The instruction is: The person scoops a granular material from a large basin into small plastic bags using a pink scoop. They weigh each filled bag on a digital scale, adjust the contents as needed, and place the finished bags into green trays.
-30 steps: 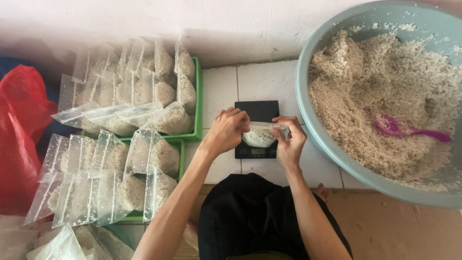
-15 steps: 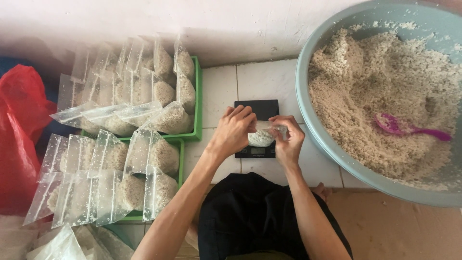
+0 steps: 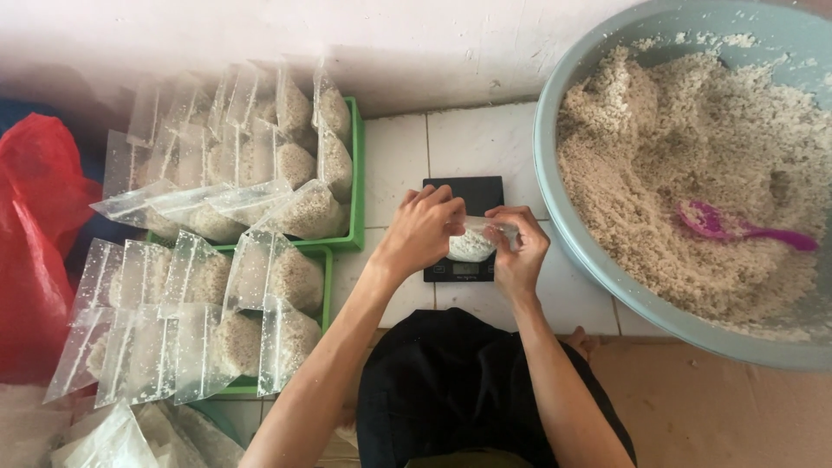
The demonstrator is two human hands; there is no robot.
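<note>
Both forearms reached forward from the lap and met over a black scale [image 3: 464, 195] on the white tiled floor [image 3: 394, 156]. The left hand [image 3: 422, 230] was bent at the wrist, knuckles up, its fingers curled over the top of a small clear bag [image 3: 472, 245] half full of pale grain. The right hand [image 3: 520, 251] faced it from the other side, thumb and fingertips pinching the bag's upper edge. So both hands were closed on the bag, which sat on or just above the scale; whether it rested there could not be told.

To the right stood a large grey-blue basin [image 3: 555, 165] heaped with the same grain, a purple scoop [image 3: 737, 230] lying in it, well apart from the hands. To the left, two green trays [image 3: 355, 173] held many filled bags [image 3: 286, 208], some leaning over the rims. A red plastic sack [image 3: 35, 251] lay at the far left. The person's lap was covered in black cloth [image 3: 459, 390].
</note>
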